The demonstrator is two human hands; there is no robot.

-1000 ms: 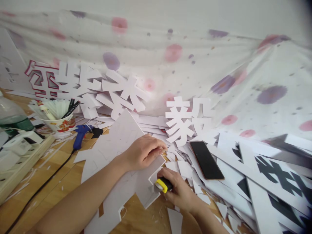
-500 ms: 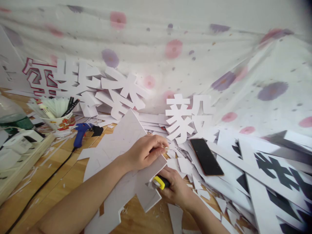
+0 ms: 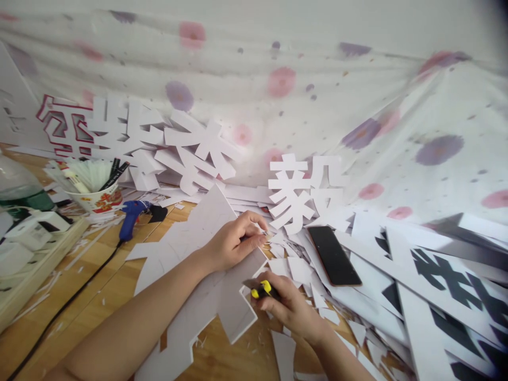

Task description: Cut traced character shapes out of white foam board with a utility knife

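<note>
A large white foam board [image 3: 186, 296] with jagged cut edges lies tilted over the wooden table. My left hand [image 3: 238, 241] rests on its upper right part, fingers curled and pinched near the edge; what they hold is too small to make out. My right hand [image 3: 291, 304] grips a yellow and black cutter [image 3: 262, 289], its blade pointing left beside a notch in the board's right edge. Faint lines are drawn on the board.
A black phone [image 3: 335, 256] lies on white offcuts at the right. On the left are a blue glue gun [image 3: 130, 219], a cup of pens [image 3: 99, 201] and a power strip [image 3: 39, 270]. Cut white characters [image 3: 291, 193] stand against the flowered curtain.
My right hand has turned, and the cutter blade now shows at the board's edge. My left hand has shifted slightly left and up.
</note>
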